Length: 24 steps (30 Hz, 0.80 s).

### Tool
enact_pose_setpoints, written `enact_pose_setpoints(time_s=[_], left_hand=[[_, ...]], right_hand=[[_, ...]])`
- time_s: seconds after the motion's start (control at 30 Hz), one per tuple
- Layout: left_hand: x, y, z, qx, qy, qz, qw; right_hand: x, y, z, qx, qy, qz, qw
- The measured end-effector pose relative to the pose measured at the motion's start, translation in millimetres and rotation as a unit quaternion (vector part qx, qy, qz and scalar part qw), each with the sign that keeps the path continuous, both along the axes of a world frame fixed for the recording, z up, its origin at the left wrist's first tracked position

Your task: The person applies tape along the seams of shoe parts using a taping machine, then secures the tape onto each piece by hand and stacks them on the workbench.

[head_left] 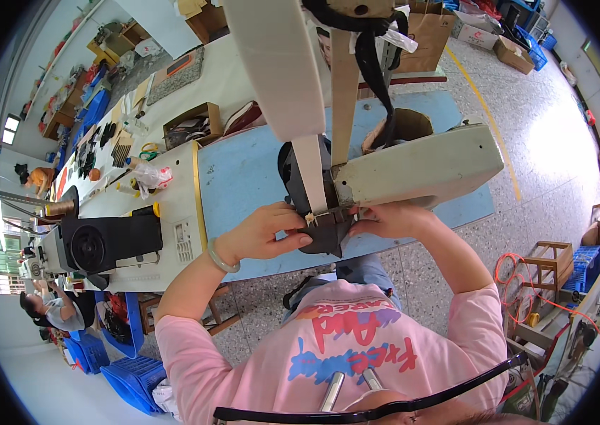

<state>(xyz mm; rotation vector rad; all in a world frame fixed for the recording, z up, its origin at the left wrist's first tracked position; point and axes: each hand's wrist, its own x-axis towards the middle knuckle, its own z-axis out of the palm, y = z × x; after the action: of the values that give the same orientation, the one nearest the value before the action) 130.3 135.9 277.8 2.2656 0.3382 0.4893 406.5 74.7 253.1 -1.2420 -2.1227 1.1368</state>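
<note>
A dark grey piece of sheet material (326, 239), leather or cloth, I cannot tell which, lies under the head of a pale green-grey sewing machine (420, 166). My left hand (268, 230), with a pale bangle at its wrist, is closed on the left edge of the piece, thumb and fingers together. On the other side my right hand (390, 220) grips the right edge with bent fingers, partly hidden by the machine head. More of the dark material shows behind the machine's needle area, which is itself hard to make out.
A blue work surface (236, 177) lies beneath. To the left stand a black machine (112, 241), thread spools, scissors (149, 151) and an open cardboard box (192, 125). A wooden stool (549, 264) and orange hose (509, 273) are at right. Another person (59, 308) sits far left.
</note>
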Motion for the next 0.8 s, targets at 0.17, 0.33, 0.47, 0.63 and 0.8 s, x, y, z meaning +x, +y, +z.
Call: enact_pose_setpoints(time_s=[0.17, 0.33, 0.47, 0.63, 0.8], left_hand=[[8, -1, 12, 0.054, 0.158, 0.008, 0.986], [7, -1, 10, -0.119, 0.085, 0.021, 0.989], [0, 2, -7, -0.252, 0.047, 0.023, 0.966], [2, 4, -12, -0.384, -0.001, 0.02, 0.923], [1, 11, -23, -0.453, -0.022, 0.015, 0.891]], right_hand=[[-3, 4, -9, -0.07, 0.07, 0.001, 0.995], [1, 10, -32, -0.171, 0.312, 0.008, 0.934], [-1, 18, -26, -0.157, 0.358, -0.039, 0.919], [-10, 24, -18, -0.144, 0.395, -0.056, 0.906], [-8, 26, -39, -0.282, 0.516, -0.091, 0.804]])
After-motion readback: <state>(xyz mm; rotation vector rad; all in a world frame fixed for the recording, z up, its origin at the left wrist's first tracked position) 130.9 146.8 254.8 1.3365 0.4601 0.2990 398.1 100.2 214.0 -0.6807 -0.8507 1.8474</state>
